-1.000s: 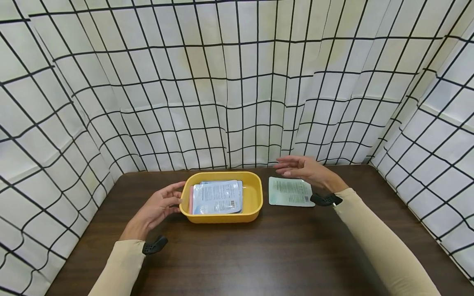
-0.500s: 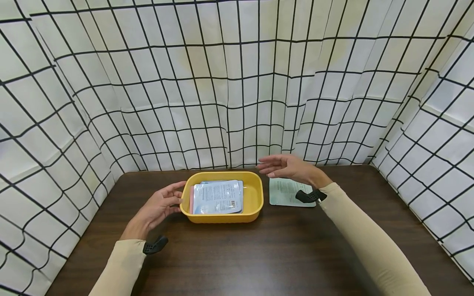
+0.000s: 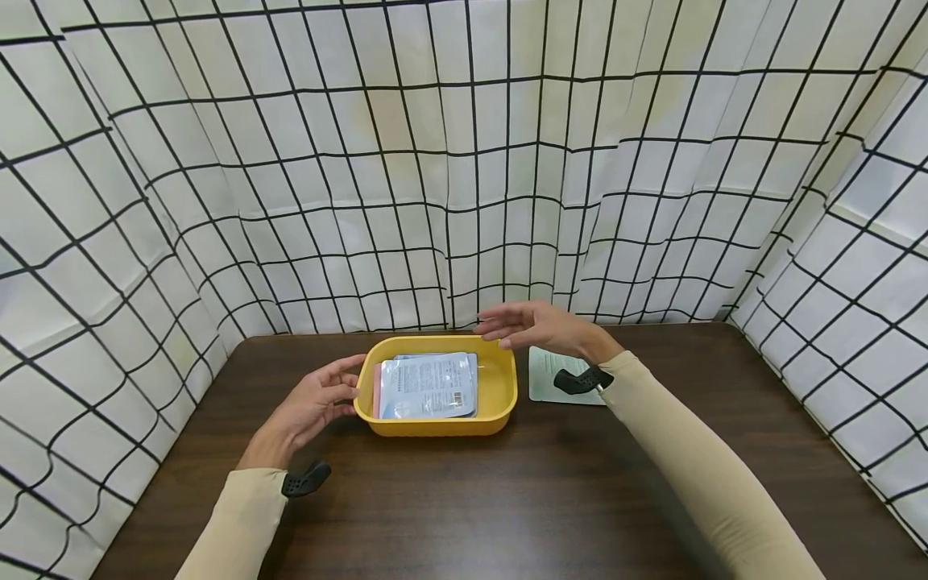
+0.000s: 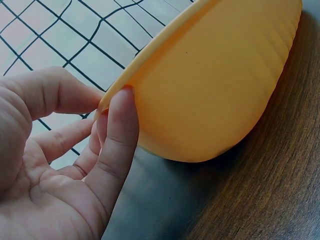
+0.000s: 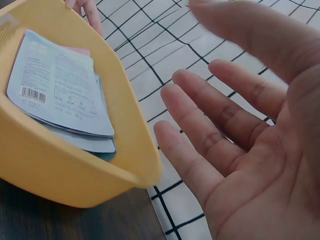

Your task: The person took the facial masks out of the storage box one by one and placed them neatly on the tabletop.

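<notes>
A: State the condition of the hands.

B: The left hand [image 3: 315, 403], left of centre in the head view, pinches the container's left rim between thumb and fingers. The right hand [image 3: 547, 326], right of centre, extends its fingers with slight gaps between them and holds nothing. The right wrist view shows it apart from the container.

A: What has just changed?

B: The right hand has shifted leftward, from above the green pouch [image 3: 545, 379] to the container's upper right corner. The left hand keeps its grip. Judged from this, the right hand is finished with the green pouch for the moment.

A: Report the container and its contents.

B: The yellow container [image 3: 435, 428] sits at centre on the bench [image 3: 464, 499]. A pale blue pouch [image 3: 424, 388] tops the stack inside; a pink edge [image 3: 377, 391] shows at its left. The count underneath cannot be told.

A: And outside it?

B: The green pouch lies flat, right of the container and apart from it, partly covered by the black wrist unit [image 3: 580, 381]. A grid-patterned sheet [image 3: 489, 177] fills the upper frame.
</notes>
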A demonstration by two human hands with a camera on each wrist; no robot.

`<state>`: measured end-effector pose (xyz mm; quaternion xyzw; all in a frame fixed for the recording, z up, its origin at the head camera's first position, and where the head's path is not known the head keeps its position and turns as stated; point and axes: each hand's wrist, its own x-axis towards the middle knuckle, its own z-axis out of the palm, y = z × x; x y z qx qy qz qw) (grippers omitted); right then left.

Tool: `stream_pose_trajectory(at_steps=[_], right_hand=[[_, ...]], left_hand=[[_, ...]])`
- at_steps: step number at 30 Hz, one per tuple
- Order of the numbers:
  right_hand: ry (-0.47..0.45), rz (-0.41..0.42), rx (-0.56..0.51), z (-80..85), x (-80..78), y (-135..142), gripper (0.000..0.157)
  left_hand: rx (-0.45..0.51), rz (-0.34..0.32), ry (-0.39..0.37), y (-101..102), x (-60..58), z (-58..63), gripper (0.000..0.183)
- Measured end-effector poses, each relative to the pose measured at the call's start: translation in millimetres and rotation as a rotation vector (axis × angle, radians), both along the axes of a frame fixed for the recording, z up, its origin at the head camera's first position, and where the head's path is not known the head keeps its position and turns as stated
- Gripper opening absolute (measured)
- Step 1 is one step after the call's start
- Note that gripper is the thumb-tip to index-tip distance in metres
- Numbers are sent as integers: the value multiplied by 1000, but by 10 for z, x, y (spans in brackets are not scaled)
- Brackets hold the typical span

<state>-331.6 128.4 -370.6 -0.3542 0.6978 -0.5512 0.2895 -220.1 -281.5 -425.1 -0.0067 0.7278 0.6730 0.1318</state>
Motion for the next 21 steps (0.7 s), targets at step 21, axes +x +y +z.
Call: stream_pose_trajectory(at_steps=[21], right_hand=[[5, 61, 42, -97, -86, -434, 62]], left_hand=[[1, -3, 9, 6, 5, -7, 69]])
